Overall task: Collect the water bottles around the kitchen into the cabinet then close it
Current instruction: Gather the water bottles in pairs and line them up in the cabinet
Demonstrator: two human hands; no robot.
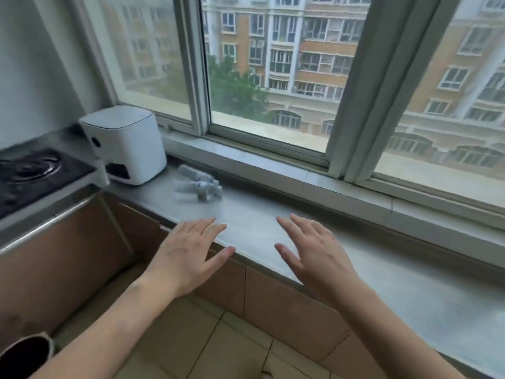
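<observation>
Clear plastic water bottles (199, 184) lie on their sides in a small cluster on the grey counter (273, 214) under the window, just right of a white appliance. Motion blur hides how many there are. My left hand (188, 255) hovers over the counter's front edge with fingers spread and straight, holding nothing, a little below and in front of the bottles. My right hand (314, 255) is beside it to the right, also spread and empty. Brown cabinet fronts (273, 294) run under the counter, all closed where I can see them.
A white boxy appliance (124, 144) stands on the counter at the left. A black gas hob (32, 176) is at the far left. A large sliding window (273, 77) runs behind the counter. A dark round container (24, 356) sits at the bottom left above beige floor tiles (205, 346).
</observation>
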